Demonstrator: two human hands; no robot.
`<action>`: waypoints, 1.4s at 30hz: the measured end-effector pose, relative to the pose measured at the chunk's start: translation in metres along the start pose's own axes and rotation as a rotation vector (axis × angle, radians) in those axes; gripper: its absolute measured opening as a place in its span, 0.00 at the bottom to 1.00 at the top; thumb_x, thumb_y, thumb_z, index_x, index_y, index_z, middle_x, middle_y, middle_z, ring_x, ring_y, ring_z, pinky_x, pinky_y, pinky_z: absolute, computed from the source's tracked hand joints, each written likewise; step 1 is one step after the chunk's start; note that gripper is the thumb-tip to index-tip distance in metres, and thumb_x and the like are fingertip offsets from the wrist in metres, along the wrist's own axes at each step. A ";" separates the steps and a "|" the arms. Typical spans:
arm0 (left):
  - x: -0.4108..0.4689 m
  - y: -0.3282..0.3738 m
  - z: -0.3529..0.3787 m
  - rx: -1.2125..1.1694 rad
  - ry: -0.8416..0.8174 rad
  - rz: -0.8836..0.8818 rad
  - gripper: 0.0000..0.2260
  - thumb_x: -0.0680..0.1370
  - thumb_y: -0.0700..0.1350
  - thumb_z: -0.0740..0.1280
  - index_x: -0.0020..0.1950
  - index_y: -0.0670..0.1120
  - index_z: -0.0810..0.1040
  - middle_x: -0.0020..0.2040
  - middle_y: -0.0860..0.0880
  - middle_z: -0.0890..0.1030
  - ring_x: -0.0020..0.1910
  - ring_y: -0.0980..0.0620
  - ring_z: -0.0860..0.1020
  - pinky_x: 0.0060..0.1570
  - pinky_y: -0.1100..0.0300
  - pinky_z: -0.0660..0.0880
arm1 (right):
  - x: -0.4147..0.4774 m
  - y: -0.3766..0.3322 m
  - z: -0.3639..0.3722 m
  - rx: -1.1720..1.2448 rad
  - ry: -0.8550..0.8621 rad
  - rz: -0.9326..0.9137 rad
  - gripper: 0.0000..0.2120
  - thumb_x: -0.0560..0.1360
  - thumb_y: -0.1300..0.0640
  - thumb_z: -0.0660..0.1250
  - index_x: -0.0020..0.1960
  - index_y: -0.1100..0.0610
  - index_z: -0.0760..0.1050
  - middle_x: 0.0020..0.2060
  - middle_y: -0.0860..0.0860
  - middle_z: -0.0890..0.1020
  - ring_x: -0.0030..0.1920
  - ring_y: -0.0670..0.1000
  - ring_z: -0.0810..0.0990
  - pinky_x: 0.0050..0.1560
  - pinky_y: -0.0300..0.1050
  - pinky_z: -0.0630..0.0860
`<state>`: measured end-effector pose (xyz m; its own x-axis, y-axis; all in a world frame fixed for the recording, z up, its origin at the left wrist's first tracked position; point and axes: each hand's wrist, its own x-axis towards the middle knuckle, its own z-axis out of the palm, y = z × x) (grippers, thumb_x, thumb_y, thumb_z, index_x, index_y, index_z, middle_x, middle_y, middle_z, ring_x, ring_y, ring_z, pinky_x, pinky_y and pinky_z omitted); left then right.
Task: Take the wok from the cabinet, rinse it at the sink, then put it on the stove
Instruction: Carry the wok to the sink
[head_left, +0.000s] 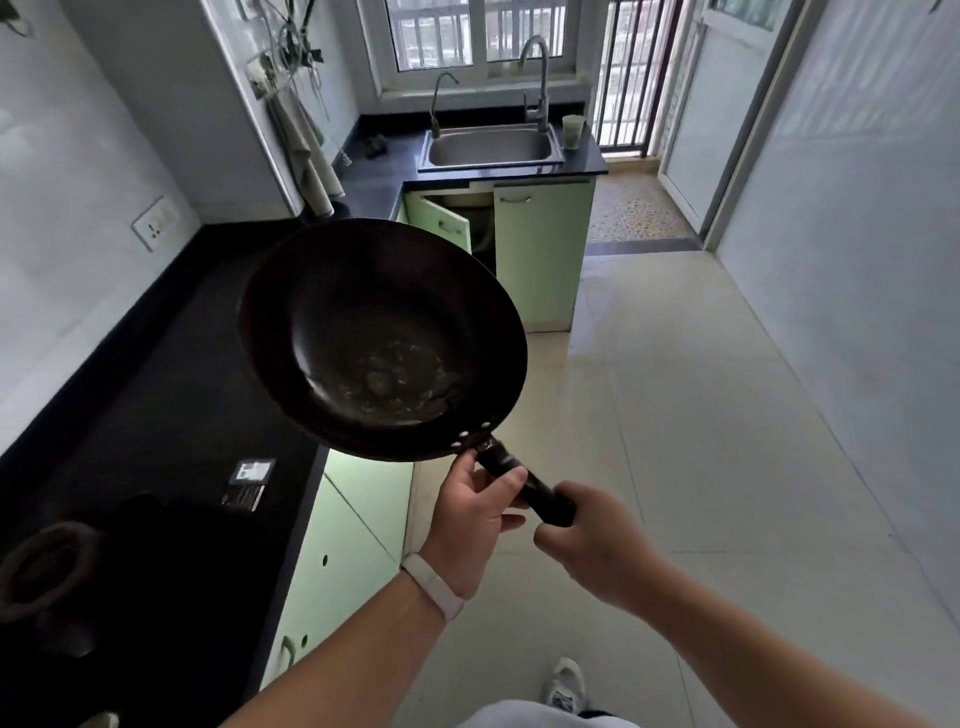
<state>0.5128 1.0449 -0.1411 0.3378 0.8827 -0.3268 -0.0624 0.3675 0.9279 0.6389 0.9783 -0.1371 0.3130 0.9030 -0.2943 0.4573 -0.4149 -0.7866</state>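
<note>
I hold a dark round wok (382, 338) in the air over the edge of the black counter (156, 364). Pale residue marks its bottom. My left hand (475, 519) grips the black handle near the bowl, and my right hand (587, 530) grips the handle's end. The steel sink (491, 147) with its tall faucet (540, 78) lies far ahead under the window. The stove (78, 571) with a round burner sits at the lower left on the counter.
A green cabinet door (439, 221) stands open under the sink. A cup (573, 130) sits right of the sink. Green cabinets (337, 561) run below the counter on my left. Pale tiled floor (675, 415) stretches ahead; a wall is on the right.
</note>
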 end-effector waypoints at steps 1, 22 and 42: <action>0.011 0.004 0.012 0.002 0.003 0.001 0.10 0.78 0.39 0.68 0.58 0.43 0.75 0.43 0.48 0.82 0.44 0.47 0.83 0.38 0.57 0.77 | 0.012 0.003 -0.011 0.016 0.003 0.003 0.03 0.68 0.62 0.67 0.38 0.59 0.72 0.26 0.50 0.70 0.26 0.51 0.67 0.26 0.41 0.64; 0.223 0.030 0.150 -0.032 -0.243 -0.109 0.13 0.78 0.37 0.67 0.61 0.45 0.74 0.47 0.44 0.80 0.45 0.47 0.83 0.41 0.54 0.76 | 0.188 0.042 -0.148 0.025 0.162 0.109 0.12 0.61 0.50 0.64 0.39 0.58 0.74 0.24 0.48 0.72 0.26 0.51 0.71 0.29 0.45 0.68; 0.516 0.115 0.175 -0.062 -0.378 -0.121 0.13 0.74 0.43 0.69 0.57 0.44 0.73 0.44 0.45 0.81 0.44 0.46 0.82 0.43 0.50 0.77 | 0.474 -0.043 -0.215 -0.234 0.139 0.222 0.06 0.70 0.57 0.63 0.37 0.52 0.67 0.32 0.48 0.75 0.33 0.51 0.73 0.32 0.45 0.67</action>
<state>0.8441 1.4910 -0.1714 0.6675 0.6657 -0.3335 -0.0537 0.4898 0.8702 0.9463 1.3999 -0.1254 0.5290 0.7706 -0.3554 0.5388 -0.6286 -0.5609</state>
